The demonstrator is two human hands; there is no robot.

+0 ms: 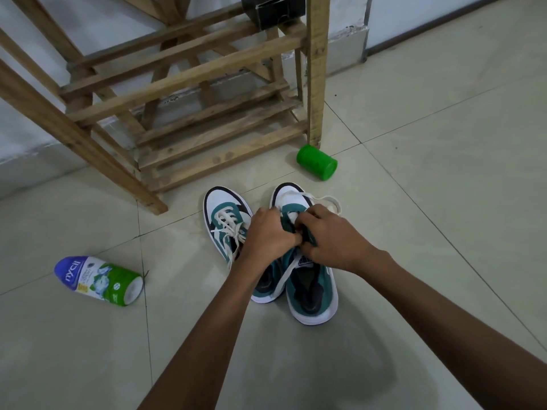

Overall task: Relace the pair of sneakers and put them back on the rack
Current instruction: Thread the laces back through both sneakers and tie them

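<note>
Pale glossy tiles (444, 173) with dark grout covered the floor. A white wall (35, 134) rose behind, its base scuffed and grey.

Both arms reach forward, left hand (270, 233) and right hand (331, 236) meeting, fingers curled.

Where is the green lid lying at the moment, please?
In the head view, the green lid lies on its side on the tiled floor, right of centre, beside the wooden rack's front right leg and beyond the right sneaker.
</note>
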